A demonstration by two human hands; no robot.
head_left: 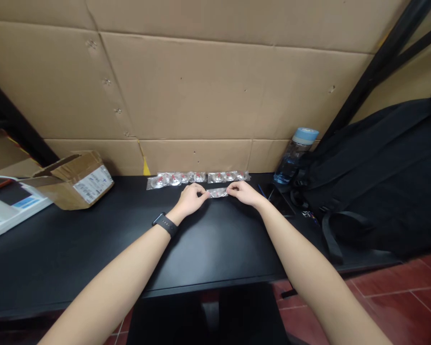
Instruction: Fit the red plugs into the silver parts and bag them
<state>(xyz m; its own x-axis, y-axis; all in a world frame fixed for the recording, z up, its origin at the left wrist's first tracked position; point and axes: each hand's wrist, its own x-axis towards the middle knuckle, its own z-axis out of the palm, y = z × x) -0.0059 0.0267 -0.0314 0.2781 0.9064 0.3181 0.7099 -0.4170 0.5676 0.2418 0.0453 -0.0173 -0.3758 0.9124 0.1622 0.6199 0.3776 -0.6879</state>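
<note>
Moderate, even light on the cardboard (215, 91), diffuse glare at the tabletop's (219, 249) centre, wide-angle stretching toward the edges, and fine detail on the plastic packets (175, 179) soft.

On the tabletop (215, 258) I see a packet (218, 193) between the left hand (191, 199) and right hand (243, 192), a row of packets (175, 179) behind it, a box (68, 189) leftward, a bottle (292, 155) and backpack (373, 172) rightward.
</note>
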